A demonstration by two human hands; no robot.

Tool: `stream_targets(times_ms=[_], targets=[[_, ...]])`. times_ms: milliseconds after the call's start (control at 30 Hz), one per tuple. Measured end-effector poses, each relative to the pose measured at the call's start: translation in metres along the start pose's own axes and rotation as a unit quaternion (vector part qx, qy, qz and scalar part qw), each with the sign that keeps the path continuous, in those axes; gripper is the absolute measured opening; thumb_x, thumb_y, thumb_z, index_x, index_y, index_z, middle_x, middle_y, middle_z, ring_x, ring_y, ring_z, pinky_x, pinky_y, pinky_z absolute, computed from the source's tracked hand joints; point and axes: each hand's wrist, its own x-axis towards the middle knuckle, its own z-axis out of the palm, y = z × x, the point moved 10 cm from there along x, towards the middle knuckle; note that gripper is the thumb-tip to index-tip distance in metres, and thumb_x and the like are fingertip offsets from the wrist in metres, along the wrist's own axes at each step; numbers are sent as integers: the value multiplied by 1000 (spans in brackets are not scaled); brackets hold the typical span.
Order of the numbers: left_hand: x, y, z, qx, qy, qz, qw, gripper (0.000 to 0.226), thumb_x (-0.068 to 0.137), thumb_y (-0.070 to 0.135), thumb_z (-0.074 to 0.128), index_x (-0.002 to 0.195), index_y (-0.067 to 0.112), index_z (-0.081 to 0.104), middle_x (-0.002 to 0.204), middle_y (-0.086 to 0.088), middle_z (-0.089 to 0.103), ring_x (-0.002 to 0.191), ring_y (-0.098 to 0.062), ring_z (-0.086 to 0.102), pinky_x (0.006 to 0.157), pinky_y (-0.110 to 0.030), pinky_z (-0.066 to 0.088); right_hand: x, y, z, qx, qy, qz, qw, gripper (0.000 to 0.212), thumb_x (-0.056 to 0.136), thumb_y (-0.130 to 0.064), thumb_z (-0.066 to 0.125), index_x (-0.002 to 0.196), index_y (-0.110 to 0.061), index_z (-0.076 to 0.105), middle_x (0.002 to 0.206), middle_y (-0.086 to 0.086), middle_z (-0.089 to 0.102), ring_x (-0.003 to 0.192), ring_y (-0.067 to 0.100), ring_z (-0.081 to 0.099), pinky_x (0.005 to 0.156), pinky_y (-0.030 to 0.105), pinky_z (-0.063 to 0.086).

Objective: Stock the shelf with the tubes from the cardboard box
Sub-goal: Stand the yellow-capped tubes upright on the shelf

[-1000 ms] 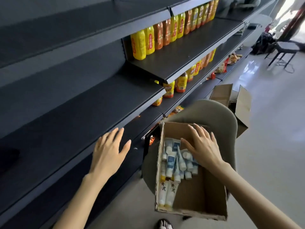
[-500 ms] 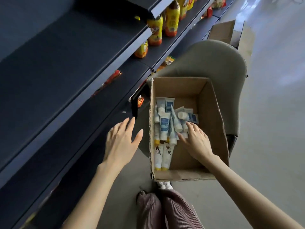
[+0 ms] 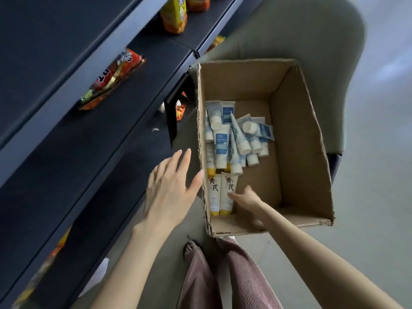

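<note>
An open cardboard box [image 3: 312, 130] stands on a chair beside the dark shelf [image 3: 89, 141]. Several blue-and-white tubes [image 3: 223, 139] lie heaped against its left wall. Two white-and-yellow tubes [image 3: 214, 197] lie side by side at the near left corner. My right hand [image 3: 246, 198] is down inside the box, one fingertip touching the right-hand white-and-yellow tube [image 3: 226, 205]; its other fingers are hidden. My left hand [image 3: 171, 188] hovers open just outside the box's left wall, fingers spread, holding nothing.
A grey-green padded chair [image 3: 312, 36] carries the box. A red snack packet [image 3: 113, 76] lies on a shelf board, and yellow bottles [image 3: 175, 14] stand further along. My striped trouser legs and a foot [image 3: 194, 248] are below the box.
My view tipped further down toward the box. My right hand slid from the blue-and-white heap toward me to the white-and-yellow tubes. My left hand drifted closer to the box wall.
</note>
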Motion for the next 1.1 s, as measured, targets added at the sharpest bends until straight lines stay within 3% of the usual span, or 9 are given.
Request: stream_targets(times_ms=[100,200,433,633,733,833,1000,1100], targets=[[1,-2,10,-9,-2,2,1000,83,79,67,0,151,27,14,155,5,24,141,-14,21,112,-35,21,15,8,19,49,-37,33,998,57,90,-27,63,134,0,36,135,13,51,123,27,52,96,33,43],[0,-4,18,-24,-7,-2,1000,83,78,67,1,151,28,13,155,7,23,141,-13,20,112,-35,22,27,13,35,104,-67,54,991,48,86,-24,68,124,-2,49,129,14,57,116,28,56,100,39,46],[-3,-5,26,-61,-16,-13,998,85,75,69,1,150,30,13,155,10,22,140,-7,15,111,-32,22,36,14,42,88,-87,70,990,48,86,-18,68,127,-3,48,130,11,57,117,27,56,94,33,47],[0,-3,21,-79,-7,-12,997,86,75,69,2,150,30,15,155,11,22,140,-6,15,111,-31,21,41,12,52,99,-86,57,990,37,84,-7,69,118,-4,55,124,13,61,113,30,59,97,43,49],[-2,-6,17,-98,-4,-12,995,79,81,68,12,150,29,17,154,11,25,140,-8,17,111,-31,22,37,13,41,100,-78,51,991,32,85,-7,67,110,-6,48,120,15,60,110,30,60,91,43,52],[-2,-6,13,-128,-2,-16,992,72,86,61,22,149,26,21,153,9,28,139,-9,20,111,-29,23,34,22,25,97,-75,67,990,37,87,-5,63,118,2,44,117,18,61,101,28,63,77,37,57],[1,1,10,-156,-1,-26,987,67,90,55,26,149,24,21,154,7,28,140,-9,20,111,-28,22,33,16,32,65,-136,69,986,44,84,-24,70,121,-7,54,117,11,65,105,27,63,93,39,52],[1,4,11,-157,-4,-24,987,62,94,49,32,149,25,20,154,8,27,139,-8,19,111,-27,22,37,19,40,36,-111,83,990,58,79,-28,75,126,-6,48,124,12,60,110,29,59,94,41,50]])
